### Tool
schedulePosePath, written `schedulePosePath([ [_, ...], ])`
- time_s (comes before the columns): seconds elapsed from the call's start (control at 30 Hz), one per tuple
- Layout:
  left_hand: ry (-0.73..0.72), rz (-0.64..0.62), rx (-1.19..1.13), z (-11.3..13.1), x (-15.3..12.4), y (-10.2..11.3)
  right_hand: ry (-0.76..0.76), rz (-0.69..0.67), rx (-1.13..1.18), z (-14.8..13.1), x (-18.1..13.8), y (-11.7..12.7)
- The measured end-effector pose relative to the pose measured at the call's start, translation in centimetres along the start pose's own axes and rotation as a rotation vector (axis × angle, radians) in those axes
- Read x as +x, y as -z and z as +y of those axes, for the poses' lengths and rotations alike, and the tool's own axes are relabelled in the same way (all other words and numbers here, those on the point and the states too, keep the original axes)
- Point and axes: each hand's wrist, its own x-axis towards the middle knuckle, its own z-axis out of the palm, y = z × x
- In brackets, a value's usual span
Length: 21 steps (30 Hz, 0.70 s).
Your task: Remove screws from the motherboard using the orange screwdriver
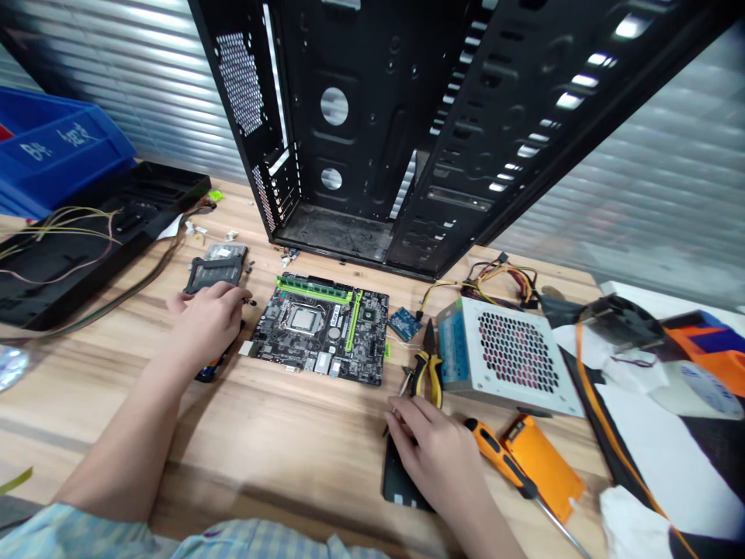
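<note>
A black motherboard [323, 330] with a bare processor and a green memory stick lies flat on the wooden table between my hands. My left hand [213, 330] is closed, fingers curled down, left of the board. A dark part with blue and orange bits [210, 371] shows under its palm. Just behind that hand is a hard drive in a black bracket [218, 268]. My right hand [436, 446] is closed near the handles of yellow-black pliers [429, 365]; a thin metal tool [401, 394] shows at its fingertips. Beneath that hand lies a black flat piece [401, 481], partly covered.
An open black computer case [372, 140] stands behind the board. To the right are a power supply [512, 349], an orange screwdriver [500, 454] and an orange drive case [544, 466]. At left, a black panel [174, 182] with wires lies by a blue bin [58, 147].
</note>
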Motion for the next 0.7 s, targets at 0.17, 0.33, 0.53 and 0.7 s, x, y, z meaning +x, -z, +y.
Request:
schedulePosePath([
  [0.17, 0.015, 0.018, -0.018, 0.03, 0.01, 0.03, -0.005, 0.004, 0.002, 0.03, -0.03, -0.05],
  [0.33, 0.042, 0.023, -0.051, 0.26, -0.02, 0.26, 0.008, 0.008, -0.016, -0.07, 0.07, 0.10],
  [0.53, 0.060, 0.001, -0.064, 0.37, 0.06, 0.27, 0.009, 0.011, -0.028, 0.00, 0.04, 0.04],
  [0.7, 0.065, -0.008, -0.097, 0.33, 0.18, 0.17, 0.001, -0.007, -0.029, 0.02, -0.02, 0.02],
])
